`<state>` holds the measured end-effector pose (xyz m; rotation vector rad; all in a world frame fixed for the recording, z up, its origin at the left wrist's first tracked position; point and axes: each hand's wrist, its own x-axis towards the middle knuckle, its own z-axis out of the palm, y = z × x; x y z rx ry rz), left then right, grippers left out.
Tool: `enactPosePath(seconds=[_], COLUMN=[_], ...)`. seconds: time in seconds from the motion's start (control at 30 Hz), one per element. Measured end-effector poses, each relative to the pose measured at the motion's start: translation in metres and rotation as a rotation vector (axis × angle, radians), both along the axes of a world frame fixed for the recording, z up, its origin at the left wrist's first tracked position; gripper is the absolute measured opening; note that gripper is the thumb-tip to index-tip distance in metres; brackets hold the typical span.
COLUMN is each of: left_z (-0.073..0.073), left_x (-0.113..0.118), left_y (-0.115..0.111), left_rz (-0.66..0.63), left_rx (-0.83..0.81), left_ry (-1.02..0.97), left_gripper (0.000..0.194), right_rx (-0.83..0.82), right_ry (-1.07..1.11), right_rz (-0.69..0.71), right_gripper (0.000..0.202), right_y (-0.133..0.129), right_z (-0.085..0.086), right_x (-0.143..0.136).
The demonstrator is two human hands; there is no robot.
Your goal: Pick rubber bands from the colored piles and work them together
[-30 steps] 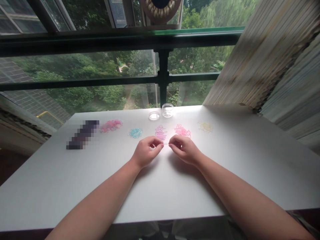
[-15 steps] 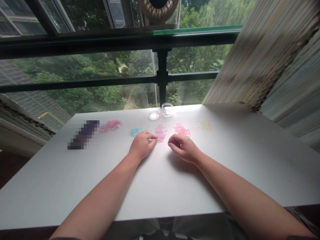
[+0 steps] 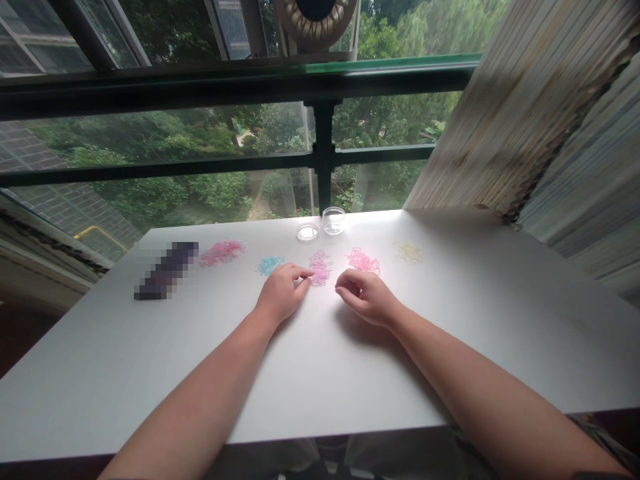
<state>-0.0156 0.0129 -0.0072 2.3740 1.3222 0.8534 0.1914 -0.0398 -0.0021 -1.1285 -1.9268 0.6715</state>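
The heap of small lilac elastic loops (image 3: 321, 267) lies mid-surface. The left hand (image 3: 280, 297), fingers curled, touches its near edge; any grip cannot be told. The right hand (image 3: 367, 296) rests loosely curled just beside it on the white surface (image 3: 500, 320); contents indiscernible.

white table (image 3: 320, 373), lilac bands (image 3: 321, 265), blue bands (image 3: 270, 265)

On the white table (image 3: 450, 347), the left hand (image 3: 277, 293) rests with fingertips touching the purple pile of small bands (image 3: 320, 267). The right hand (image 3: 367, 297) lies loosely curled just beside it, near the pink pile (image 3: 364, 261). Blue (image 3: 270, 265), magenta (image 3: 223, 252) and yellow (image 3: 410, 251) piles lie toward the far edge.
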Motion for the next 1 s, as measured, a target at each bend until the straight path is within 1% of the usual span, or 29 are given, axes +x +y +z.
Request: enactPosePath(seconds=[0.1,0.17,0.27,0.33,0.4,0.5,0.57,0.63,0.7,0.8,0.87,1.0], left_z=[0.005,0.007,0.010,0.011,0.014,0.018,0.021,0.023,0.022,0.016,0.010,0.000], left_x=[-0.001,-0.003,-0.010,-0.020,-0.033,-0.061,-0.082,-0.104,-0.122,-0.141,-0.145,-0.140], left_y=[-0.001,-0.001,0.003,0.009,0.016,0.026,0.029,0.028,0.026,0.025,0.028,0.036], left_rz=[-0.002,0.019,0.094,0.163,0.244,0.378,0.450,0.562,0.679,0.779,0.784,0.682], left_rx=[0.013,0.024,0.031,0.027,0.025,0.066,0.097,0.105,0.109,0.090,0.062,0.017], left_ry=[-0.043,-0.072,-0.121,-0.156,-0.199,-0.324,-0.412,-0.437,-0.390,-0.272,-0.197,-0.043], left_gripper=[0.023,0.023,0.023,0.023,0.024,0.025,0.026,0.029,0.031,0.030,0.028,0.025], right_rx=[-0.001,-0.004,-0.007,-0.010,-0.021,-0.055,-0.083,-0.108,-0.120,-0.126,-0.141,-0.187], right_ry=[0.002,0.000,-0.007,-0.017,-0.040,-0.103,-0.156,-0.210,-0.242,-0.248,-0.249,-0.262], right_rz=[-0.006,-0.008,-0.003,-0.002,0.003,0.044,0.093,0.133,0.146,0.147,0.145,0.140], right_gripper=[0.005,0.005,0.005,0.005,0.006,0.007,0.007,0.007,0.007,0.008,0.008,0.010], right_y=[0.000,0.000,0.000,0.000,-0.001,-0.002,-0.003,-0.004,-0.005,-0.006,-0.005,-0.005], right_z=[0.001,0.001,0.001,0.001,0.001,0.002,0.003,0.003,0.004,0.004,0.004,0.005], right_x=[0.000,0.000,0.000,0.001,0.001,0.001,0.001,0.000,0.000,-0.001,-0.001,-0.001])
